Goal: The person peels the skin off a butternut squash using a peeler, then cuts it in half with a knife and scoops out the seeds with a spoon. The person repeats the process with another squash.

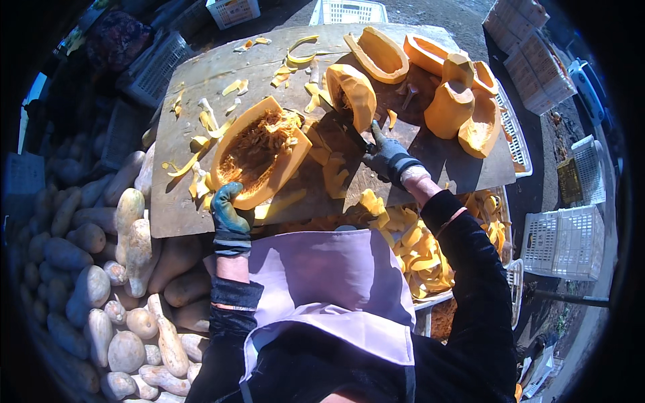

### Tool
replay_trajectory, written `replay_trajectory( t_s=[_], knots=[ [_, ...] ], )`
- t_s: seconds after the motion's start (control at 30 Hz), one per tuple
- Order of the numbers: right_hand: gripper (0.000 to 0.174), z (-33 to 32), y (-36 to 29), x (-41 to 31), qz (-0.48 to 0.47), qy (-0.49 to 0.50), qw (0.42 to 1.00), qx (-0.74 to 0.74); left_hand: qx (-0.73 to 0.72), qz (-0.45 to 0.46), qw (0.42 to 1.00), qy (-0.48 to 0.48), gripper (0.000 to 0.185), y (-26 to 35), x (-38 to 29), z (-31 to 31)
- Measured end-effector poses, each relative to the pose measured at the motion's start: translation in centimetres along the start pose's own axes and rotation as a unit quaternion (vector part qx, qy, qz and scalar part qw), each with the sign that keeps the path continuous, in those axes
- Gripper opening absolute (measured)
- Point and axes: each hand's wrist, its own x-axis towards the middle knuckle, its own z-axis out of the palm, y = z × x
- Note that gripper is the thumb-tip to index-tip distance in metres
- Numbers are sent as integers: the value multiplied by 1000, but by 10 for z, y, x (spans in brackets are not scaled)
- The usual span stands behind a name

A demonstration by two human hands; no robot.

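Note:
My gloved left hand [231,214] grips the lower end of a large peeled squash half [295,156], whose cut face shows stringy pulp. In my gloved right hand [390,153] is a dark-bladed knife [345,126], its blade running up and left beside another peeled squash piece [363,98]. That second piece rests on the wooden board [191,90] with some pulp inside. Hollowed squash halves [378,55] and peeled pieces [448,111] lie at the upper right. Strips of peel [214,123] are scattered over the board.
Many whole squashes [136,252] are heaped at the left and lower left. Peelings [421,257] fill a container below the board's near edge. Plastic crates stand beyond the board [347,11] and at the right [562,242]. A white crate rim [514,131] shows beside the board's right edge.

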Motion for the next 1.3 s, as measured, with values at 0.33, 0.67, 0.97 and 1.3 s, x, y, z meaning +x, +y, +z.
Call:
replay_trajectory(
  t_s=[0.33, 0.67, 0.97, 1.3],
  knots=[
    [37, 74, -29, 2, -143, 109, 984, 13, -29, -88, 994, -55, 28, 34, -1, -2],
    [41, -57, 81, 137, 121, 463, 877, -44, 249, 132, 959, -9, 48, 62, -12, -19],
    [37, -49, 72, 142, 134, 481, 865, 49, 323, 132, 922, -165, 29, 105, 3, 3],
    [45, 146, 113, -286, 186, 372, 690, 592, 104, 195, 955, -196, 34, 94, -12, 55]
  ],
)
